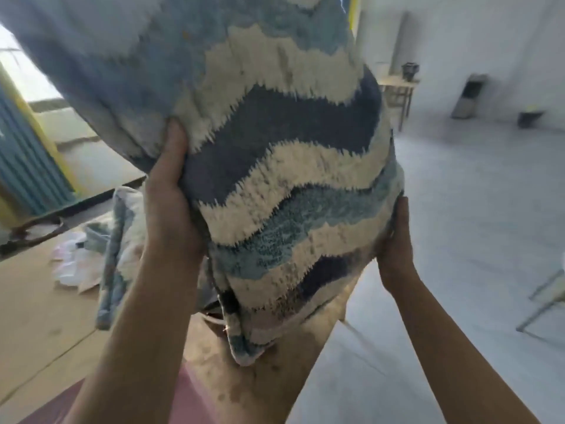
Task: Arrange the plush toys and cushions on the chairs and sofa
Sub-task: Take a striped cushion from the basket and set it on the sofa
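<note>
Left hand (171, 206) and right hand (396, 249), raised, seemingly clasp striped cushion (275, 142) between them

cushion (284, 154) in front, second cushion (122, 240) behind left

Soft daylight from the left, blurred edges.

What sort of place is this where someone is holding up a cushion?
Likely a sparse workroom or studio, not a lived-in home: a bare grey floor, a small wooden table by the far wall, and a blue corrugated panel with yellow framing.
</note>
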